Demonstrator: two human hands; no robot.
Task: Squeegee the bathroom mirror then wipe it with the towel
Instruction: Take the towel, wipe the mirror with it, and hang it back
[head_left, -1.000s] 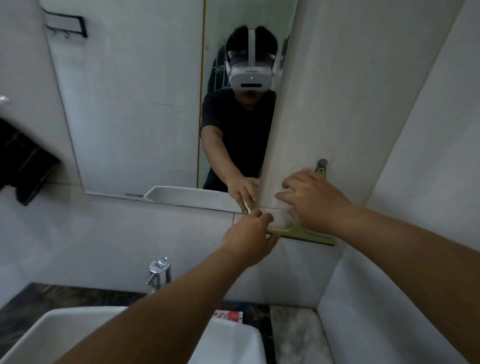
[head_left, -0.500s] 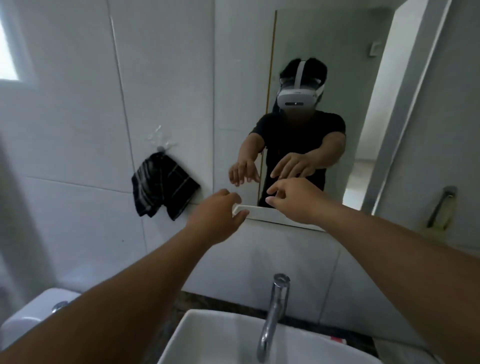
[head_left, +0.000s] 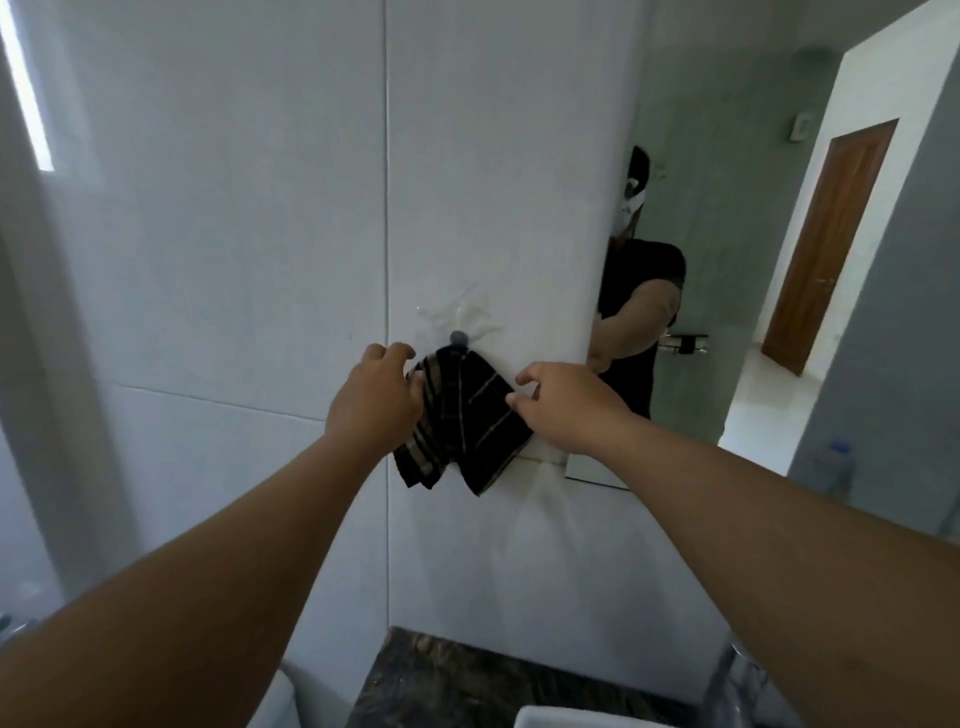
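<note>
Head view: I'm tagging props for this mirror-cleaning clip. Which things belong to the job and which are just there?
For the job:
dark striped towel on its wall hook
mirror
left hand
right hand

Just there:
sink
dark stone counter
faucet

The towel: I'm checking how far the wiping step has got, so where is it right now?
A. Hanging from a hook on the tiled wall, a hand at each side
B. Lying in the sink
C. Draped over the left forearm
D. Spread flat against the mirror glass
A: the dark striped towel hangs from the wall hook, left of the mirror, with the left hand and right hand at its edges.
</note>
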